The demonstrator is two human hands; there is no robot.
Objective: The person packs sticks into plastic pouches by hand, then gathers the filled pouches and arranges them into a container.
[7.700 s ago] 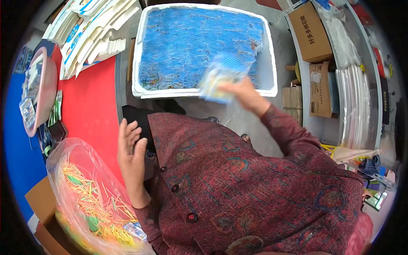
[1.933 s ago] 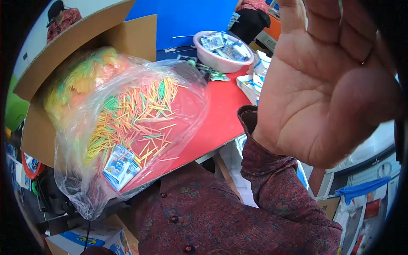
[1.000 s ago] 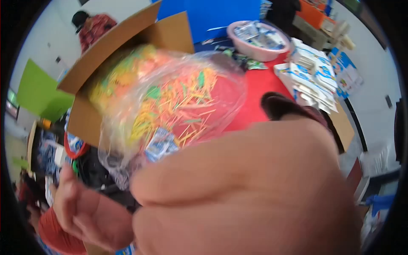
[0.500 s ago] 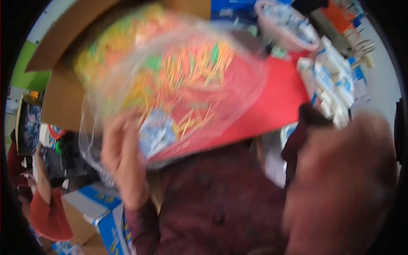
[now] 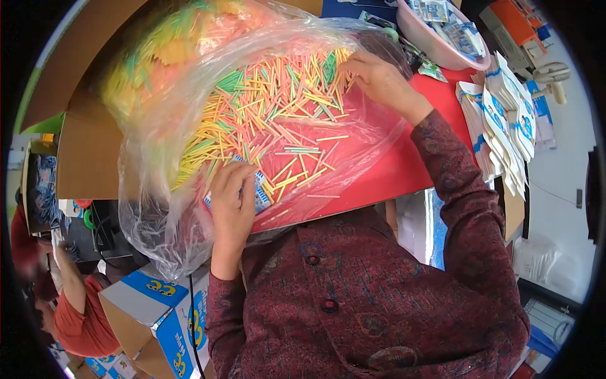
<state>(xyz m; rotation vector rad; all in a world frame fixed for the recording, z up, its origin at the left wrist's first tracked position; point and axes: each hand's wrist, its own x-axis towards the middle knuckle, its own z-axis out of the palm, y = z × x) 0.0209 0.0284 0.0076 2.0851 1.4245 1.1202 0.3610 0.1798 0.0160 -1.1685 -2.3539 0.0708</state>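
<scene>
A loose pile of thin pink, yellow and green sticks lies on a clear plastic bag spread over a red tabletop. At the near left of the pile, my left hand has its bent fingers on a small blue-and-white packet, which they partly cover. My right hand reaches to the pile's far right end. Its slightly curved fingers are apart, with the tips touching the sticks there. Several single sticks lie scattered between the two hands.
Behind the pile, more sticks fill the bag inside a cardboard box. A pink basin of packets stands at the back right, beside stacked white-and-blue pouches. At left, a person in a red top works near blue printed cartons.
My right hand has swung from the lower right up to the far right end of the stick pile. My left hand stays by the packet and now covers more of it.
</scene>
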